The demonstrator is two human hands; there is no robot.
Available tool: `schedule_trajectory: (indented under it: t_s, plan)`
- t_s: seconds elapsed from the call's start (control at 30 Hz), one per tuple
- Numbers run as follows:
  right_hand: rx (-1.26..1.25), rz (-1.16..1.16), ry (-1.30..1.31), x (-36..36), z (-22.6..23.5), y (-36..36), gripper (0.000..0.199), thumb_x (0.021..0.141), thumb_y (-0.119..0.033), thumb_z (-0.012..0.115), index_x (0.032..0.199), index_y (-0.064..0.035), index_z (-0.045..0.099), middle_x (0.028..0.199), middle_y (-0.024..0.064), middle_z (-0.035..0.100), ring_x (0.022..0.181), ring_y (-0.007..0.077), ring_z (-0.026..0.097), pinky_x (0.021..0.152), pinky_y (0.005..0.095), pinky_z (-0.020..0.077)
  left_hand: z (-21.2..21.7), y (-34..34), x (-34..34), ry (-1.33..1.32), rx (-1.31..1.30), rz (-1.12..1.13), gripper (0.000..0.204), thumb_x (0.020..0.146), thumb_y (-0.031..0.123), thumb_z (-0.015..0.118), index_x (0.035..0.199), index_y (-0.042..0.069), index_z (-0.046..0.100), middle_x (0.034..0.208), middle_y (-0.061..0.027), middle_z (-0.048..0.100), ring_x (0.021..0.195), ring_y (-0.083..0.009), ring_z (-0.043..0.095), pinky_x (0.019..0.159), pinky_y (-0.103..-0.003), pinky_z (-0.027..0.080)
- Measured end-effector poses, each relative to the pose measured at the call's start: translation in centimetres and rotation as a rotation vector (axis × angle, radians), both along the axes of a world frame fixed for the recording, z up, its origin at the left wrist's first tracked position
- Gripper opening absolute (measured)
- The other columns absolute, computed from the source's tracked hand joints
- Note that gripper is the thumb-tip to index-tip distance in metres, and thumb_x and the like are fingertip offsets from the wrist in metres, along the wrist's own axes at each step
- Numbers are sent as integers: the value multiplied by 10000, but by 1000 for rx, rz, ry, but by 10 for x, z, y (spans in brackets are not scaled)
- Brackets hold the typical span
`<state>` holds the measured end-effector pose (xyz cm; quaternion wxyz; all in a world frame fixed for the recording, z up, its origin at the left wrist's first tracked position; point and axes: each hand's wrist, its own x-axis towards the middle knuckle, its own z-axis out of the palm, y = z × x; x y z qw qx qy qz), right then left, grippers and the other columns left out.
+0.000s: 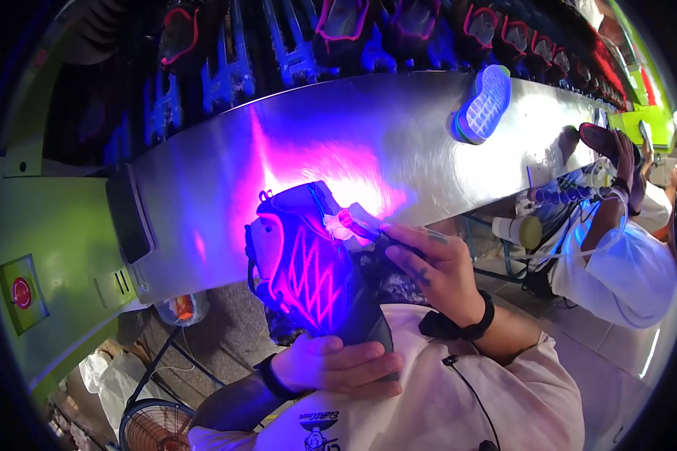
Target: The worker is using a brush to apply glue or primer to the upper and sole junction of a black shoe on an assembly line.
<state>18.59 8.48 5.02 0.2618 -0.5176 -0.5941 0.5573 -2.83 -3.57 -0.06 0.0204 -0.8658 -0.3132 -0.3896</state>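
Shoe upper, dark w/ glowing pink zigzags, sits just below the steel bench, near its front edge. My left hand is clenched round its lower end. Right hand grips a small lit tool, tip touching the shoe's top.

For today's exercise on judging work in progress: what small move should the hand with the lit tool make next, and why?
Probably slide the tool down along the shoe. The right hand holds its glowing tip at the shoe's top edge, while the left hand grips the shoe from below.
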Motion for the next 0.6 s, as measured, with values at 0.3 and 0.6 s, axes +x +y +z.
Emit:
schedule_trajectory:
  t_s: [0.3,0.6]
  plan:
    - [13,113,75,38,-11,-26,393,962,-71,710,1353,-101,694,1052,133,756,900,200,680,839,348,534,-5,-5,0,10,38,20,559,967,366,610,1493,432,432,1555,103,492,1468,-184,425,1265,-504,160]
    - [53,-11,148,10,-22,-4,340,972,-75,713,1310,-112,720,1137,162,746,989,206,706,899,321,539,-14,-18,-1,1,-9,74,487,1025,454,500,1501,472,397,1612,95,412,1517,-208,349,1263,-520,161]
